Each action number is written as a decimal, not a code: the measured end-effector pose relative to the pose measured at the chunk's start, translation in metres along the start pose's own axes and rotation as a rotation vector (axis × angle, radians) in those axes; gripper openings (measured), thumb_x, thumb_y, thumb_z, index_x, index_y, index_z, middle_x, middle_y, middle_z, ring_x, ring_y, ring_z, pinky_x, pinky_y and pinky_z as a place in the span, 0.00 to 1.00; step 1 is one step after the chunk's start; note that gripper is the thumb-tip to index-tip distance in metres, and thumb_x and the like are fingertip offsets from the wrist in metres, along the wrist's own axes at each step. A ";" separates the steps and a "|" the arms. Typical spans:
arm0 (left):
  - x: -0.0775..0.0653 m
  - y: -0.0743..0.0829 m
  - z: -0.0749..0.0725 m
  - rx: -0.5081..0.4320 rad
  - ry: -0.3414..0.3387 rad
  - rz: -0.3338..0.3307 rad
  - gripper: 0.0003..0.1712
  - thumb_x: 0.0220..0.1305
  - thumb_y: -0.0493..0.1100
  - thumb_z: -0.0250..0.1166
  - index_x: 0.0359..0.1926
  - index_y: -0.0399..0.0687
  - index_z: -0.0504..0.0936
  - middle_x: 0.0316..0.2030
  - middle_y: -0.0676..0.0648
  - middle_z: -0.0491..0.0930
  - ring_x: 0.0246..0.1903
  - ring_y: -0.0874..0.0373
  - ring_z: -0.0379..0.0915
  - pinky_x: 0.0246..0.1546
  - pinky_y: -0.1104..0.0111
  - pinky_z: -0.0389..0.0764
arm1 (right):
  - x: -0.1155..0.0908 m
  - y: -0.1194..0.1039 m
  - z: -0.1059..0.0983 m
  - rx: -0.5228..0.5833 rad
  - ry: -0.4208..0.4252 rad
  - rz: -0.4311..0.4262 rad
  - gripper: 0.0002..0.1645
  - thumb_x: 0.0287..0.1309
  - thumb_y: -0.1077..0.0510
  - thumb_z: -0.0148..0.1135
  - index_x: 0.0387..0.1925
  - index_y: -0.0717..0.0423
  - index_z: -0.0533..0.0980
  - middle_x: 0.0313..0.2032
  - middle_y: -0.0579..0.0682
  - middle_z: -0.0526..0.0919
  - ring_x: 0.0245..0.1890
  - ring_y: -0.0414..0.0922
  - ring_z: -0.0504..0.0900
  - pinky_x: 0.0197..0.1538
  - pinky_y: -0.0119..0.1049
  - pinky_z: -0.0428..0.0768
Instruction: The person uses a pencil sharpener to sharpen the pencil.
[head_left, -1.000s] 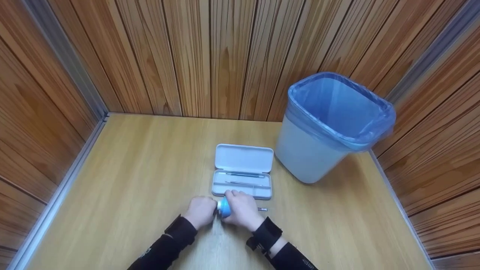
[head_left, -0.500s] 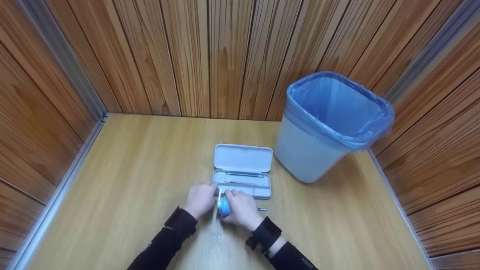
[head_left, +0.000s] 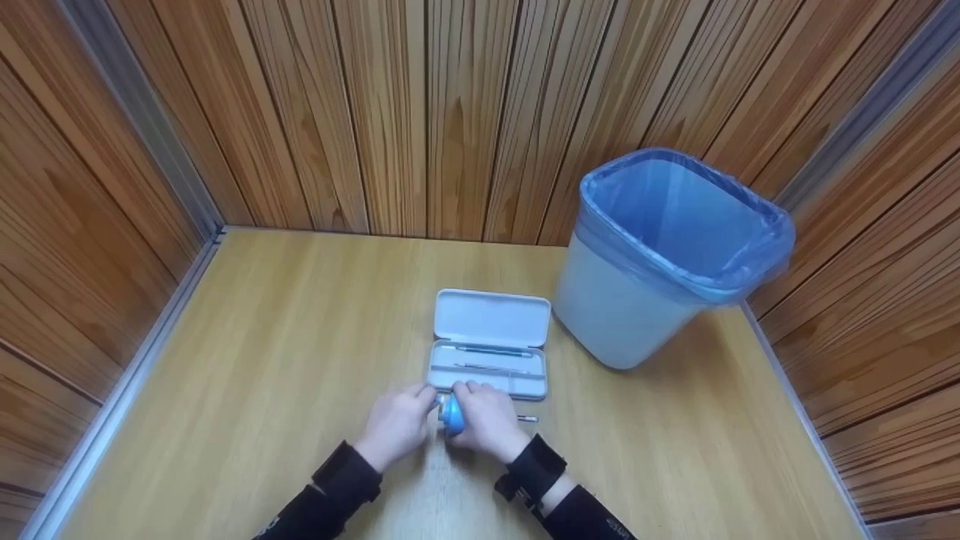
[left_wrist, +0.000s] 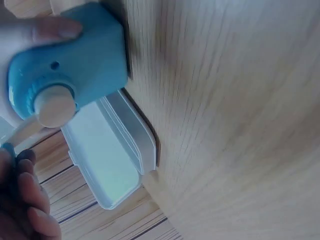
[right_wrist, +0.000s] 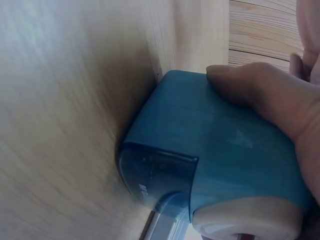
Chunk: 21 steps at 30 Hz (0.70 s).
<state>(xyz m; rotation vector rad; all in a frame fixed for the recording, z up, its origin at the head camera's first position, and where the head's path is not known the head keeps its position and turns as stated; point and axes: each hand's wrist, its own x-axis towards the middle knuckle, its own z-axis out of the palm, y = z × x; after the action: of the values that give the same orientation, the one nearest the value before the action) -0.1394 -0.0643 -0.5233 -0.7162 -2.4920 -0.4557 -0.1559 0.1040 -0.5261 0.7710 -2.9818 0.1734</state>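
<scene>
On the table, my right hand [head_left: 487, 421] grips the light-blue body of a hand-crank pencil sharpener [head_left: 454, 417], its thumb lying across the casing in the right wrist view. My left hand [head_left: 396, 424] pinches the end of the pale crank arm [left_wrist: 24, 131], seen in the left wrist view. A short pencil end [head_left: 528, 418] with a metallic band sticks out to the right of my right hand. In the right wrist view, something dark red [right_wrist: 245, 236] sits in the sharpener's cream-coloured front ring. A see-through dark-blue shavings drawer [right_wrist: 159, 175] forms its lower part.
Just beyond the hands, a pale pencil case [head_left: 492, 316] lies with its lid up. Inside are a teal pencil [head_left: 495, 350] and a slim silvery one [head_left: 491, 368]. A bin [head_left: 615, 300] with a blue liner stands behind to the right. Wood-panelled walls enclose the table.
My left hand has swung up toward the case and then back down, turning the crank. The right hand and sharpener have stayed in place.
</scene>
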 end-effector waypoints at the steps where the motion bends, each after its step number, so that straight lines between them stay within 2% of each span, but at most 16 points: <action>1: -0.002 0.001 -0.001 0.001 0.003 0.008 0.05 0.49 0.38 0.64 0.30 0.46 0.78 0.24 0.51 0.78 0.17 0.60 0.69 0.17 0.72 0.68 | 0.000 0.000 0.000 0.001 0.004 0.001 0.38 0.27 0.40 0.73 0.42 0.49 0.70 0.34 0.46 0.80 0.31 0.45 0.77 0.31 0.36 0.74; 7: -0.016 0.005 -0.006 -0.028 -0.040 0.029 0.03 0.50 0.39 0.64 0.25 0.47 0.77 0.20 0.53 0.74 0.16 0.63 0.65 0.16 0.75 0.65 | -0.001 -0.001 0.000 0.018 -0.007 0.009 0.38 0.27 0.41 0.74 0.42 0.49 0.69 0.35 0.46 0.79 0.31 0.44 0.76 0.31 0.36 0.73; 13: -0.026 0.006 -0.004 -0.042 -0.102 0.040 0.06 0.48 0.39 0.65 0.21 0.49 0.74 0.17 0.55 0.70 0.15 0.65 0.60 0.17 0.76 0.60 | 0.000 -0.003 -0.001 0.003 -0.009 0.009 0.38 0.26 0.41 0.74 0.43 0.49 0.70 0.34 0.46 0.79 0.30 0.44 0.77 0.31 0.35 0.74; 16: -0.031 0.007 -0.001 -0.051 -0.190 0.018 0.07 0.48 0.39 0.65 0.20 0.50 0.75 0.16 0.55 0.71 0.15 0.65 0.60 0.17 0.75 0.61 | 0.000 -0.002 -0.002 0.006 -0.008 0.004 0.38 0.25 0.41 0.74 0.42 0.50 0.69 0.34 0.46 0.79 0.30 0.44 0.77 0.30 0.36 0.73; 21: -0.034 0.007 0.010 -0.024 -0.405 -0.079 0.06 0.48 0.37 0.63 0.20 0.49 0.76 0.16 0.54 0.72 0.15 0.63 0.62 0.17 0.72 0.63 | 0.000 -0.003 -0.001 0.025 -0.021 0.002 0.38 0.26 0.41 0.74 0.42 0.49 0.69 0.34 0.46 0.79 0.30 0.44 0.76 0.30 0.36 0.73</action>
<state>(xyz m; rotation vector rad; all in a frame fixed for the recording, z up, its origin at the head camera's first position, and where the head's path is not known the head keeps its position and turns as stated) -0.1138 -0.0678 -0.5493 -0.7850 -2.9054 -0.4007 -0.1541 0.1015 -0.5245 0.7771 -3.0056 0.2039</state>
